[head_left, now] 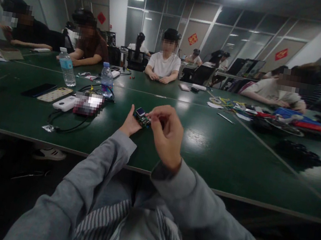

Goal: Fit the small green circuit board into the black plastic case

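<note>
A small green circuit board (142, 120) with a little square screen (141, 111) is held above the table in my left hand (130, 125). My left thumb points up beside the board, and the fingers beneath it are mostly hidden. My right hand (168, 133) is at the board's right end, with thumb and forefinger brought together in a pinch. Whatever lies between those fingertips is too small to make out, and I cannot tell whether they touch the board.
On the green table (203, 160), left, are a water bottle (67, 68), another bottle (107, 81), a phone in a patterned case (55, 94), a white power bank (64, 102) and a black cable (68, 128). Right lie tangled wires (234, 105) and a black bundle (299, 153). Several people sit around.
</note>
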{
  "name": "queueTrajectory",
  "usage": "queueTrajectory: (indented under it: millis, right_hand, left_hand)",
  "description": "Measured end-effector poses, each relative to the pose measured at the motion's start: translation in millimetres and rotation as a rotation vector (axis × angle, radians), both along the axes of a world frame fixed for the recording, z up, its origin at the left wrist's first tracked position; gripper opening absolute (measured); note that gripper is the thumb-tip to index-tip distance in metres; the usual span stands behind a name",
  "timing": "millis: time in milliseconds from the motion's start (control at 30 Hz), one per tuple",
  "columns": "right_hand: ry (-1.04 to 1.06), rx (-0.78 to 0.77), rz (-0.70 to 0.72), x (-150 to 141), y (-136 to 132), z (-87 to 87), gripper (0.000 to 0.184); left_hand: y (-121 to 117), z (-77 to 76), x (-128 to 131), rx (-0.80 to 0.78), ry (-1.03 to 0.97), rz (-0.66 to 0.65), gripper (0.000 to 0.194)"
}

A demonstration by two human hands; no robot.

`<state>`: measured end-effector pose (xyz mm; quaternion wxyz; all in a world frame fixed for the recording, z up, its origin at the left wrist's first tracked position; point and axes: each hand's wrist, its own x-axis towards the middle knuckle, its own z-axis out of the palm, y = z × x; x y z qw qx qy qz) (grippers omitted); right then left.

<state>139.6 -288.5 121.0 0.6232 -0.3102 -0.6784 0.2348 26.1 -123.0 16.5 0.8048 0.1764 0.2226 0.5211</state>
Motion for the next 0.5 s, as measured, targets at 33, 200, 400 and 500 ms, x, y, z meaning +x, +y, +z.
queueTrajectory:
  millis: [33,200,400,500]
  right_hand:
    - [-0.11,0.036,-0.181,9,31,-13.0,0.017]
    - [-0.6,0.015,-0.672,60,140,-89.7,0.032]
    - [-0.706,-0.115,-0.785,79,163,-129.4,0.051]
    - [-0.824,-0.147,-0.745,78,164,-131.7,0.055]
  left_hand:
    - [0,-0.7,0,0.012,-0.004,-0.006,0.058]
    - [5,-4.0,-2,-0.011,0.015,-0.009,0.058]
    - [5,-3.8,-1,-0.005,0.011,-0.01,0.06]
    - [2,-1.9,-1,-0.016,0.012,-0.009,0.06]
